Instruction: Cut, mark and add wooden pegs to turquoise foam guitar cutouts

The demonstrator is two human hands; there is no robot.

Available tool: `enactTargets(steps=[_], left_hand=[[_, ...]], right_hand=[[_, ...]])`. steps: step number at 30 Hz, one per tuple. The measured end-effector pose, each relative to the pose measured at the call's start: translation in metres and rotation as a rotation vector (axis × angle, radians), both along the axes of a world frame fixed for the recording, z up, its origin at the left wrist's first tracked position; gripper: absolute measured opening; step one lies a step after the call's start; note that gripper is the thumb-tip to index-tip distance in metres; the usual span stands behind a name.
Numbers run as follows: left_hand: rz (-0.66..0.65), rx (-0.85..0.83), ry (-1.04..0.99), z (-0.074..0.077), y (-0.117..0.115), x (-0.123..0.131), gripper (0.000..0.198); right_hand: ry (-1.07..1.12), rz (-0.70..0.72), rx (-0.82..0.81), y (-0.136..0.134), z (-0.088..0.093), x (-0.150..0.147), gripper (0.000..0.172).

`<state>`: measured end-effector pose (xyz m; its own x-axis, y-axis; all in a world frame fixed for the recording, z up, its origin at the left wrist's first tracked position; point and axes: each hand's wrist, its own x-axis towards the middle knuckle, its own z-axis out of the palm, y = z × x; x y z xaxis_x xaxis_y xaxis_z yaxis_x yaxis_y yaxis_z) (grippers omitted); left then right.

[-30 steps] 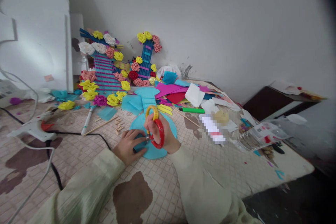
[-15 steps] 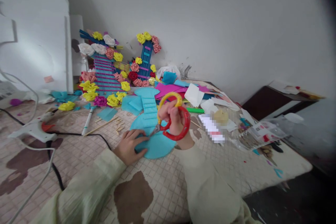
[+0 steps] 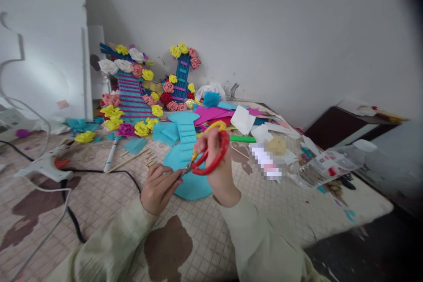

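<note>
Scissors (image 3: 211,161) with red and yellow handles are in my right hand (image 3: 218,154), its fingers through and round the loops. The blades point left and down over the light-blue guitar-shaped paper piece (image 3: 193,187), which lies on the table with folded strips across its neck. My left hand (image 3: 159,188) is raised at the paper's left edge, thumb and fingers pinched together right at the blade tips. What lies between those fingertips is hidden.
Flower-covered guitar shapes (image 3: 134,92) lean at the back. A white glue gun (image 3: 44,169) with cables lies left, near a marker (image 3: 111,155) and small wooden sticks (image 3: 150,158). Coloured paper sheets (image 3: 214,114), a green strip (image 3: 243,139) and a clear plastic jar (image 3: 330,165) are right.
My left hand has lifted from lying spread on the blue paper to a pinch at the blade tips. My right hand has turned the scissors and brought them slightly left.
</note>
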<state>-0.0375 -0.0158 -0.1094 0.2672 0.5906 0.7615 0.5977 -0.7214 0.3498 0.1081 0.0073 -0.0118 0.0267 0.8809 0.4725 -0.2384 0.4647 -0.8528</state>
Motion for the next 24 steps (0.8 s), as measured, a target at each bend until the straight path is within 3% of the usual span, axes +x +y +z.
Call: enactTargets(steps=[3,6,8,10,12,14,16,19,21,24], left_hand=[[-0.015,-0.353,-0.301,-0.001,0.0,0.0,0.019],[-0.14,-0.62,-0.526,-0.004,0.003,0.0,0.029],[-0.202,-0.668,-0.569,-0.008,0.003,0.002,0.032],[-0.247,-0.708,-0.622,-0.01,0.001,0.006,0.034],[-0.284,-0.749,-0.667,-0.012,-0.003,0.011,0.036],[-0.312,-0.79,-0.697,-0.013,-0.006,0.015,0.038],[-0.342,-0.833,-0.709,-0.014,-0.008,0.018,0.039],[-0.382,-0.887,-0.69,-0.014,-0.006,0.016,0.039],[-0.391,-0.903,-0.661,-0.012,-0.004,0.013,0.039],[-0.382,-0.907,-0.602,-0.007,-0.001,0.01,0.038]], right_hand=[[-0.449,0.138,0.025,-0.007,0.02,0.018,0.022],[-0.758,0.206,0.04,-0.015,0.04,0.04,0.017],[-0.733,0.131,0.057,-0.018,0.046,0.049,0.016],[-0.551,-0.067,0.087,-0.017,0.043,0.051,0.018],[-0.33,-0.302,0.13,-0.011,0.032,0.049,0.016],[-0.16,-0.374,0.149,-0.002,0.017,0.043,0.026],[-0.068,-0.094,0.053,0.008,0.004,0.037,0.044],[0.028,0.462,-0.156,0.019,-0.009,0.028,0.045],[0.13,0.626,-0.224,0.025,-0.012,0.024,0.04],[0.252,0.706,-0.291,0.033,-0.015,0.023,0.032]])
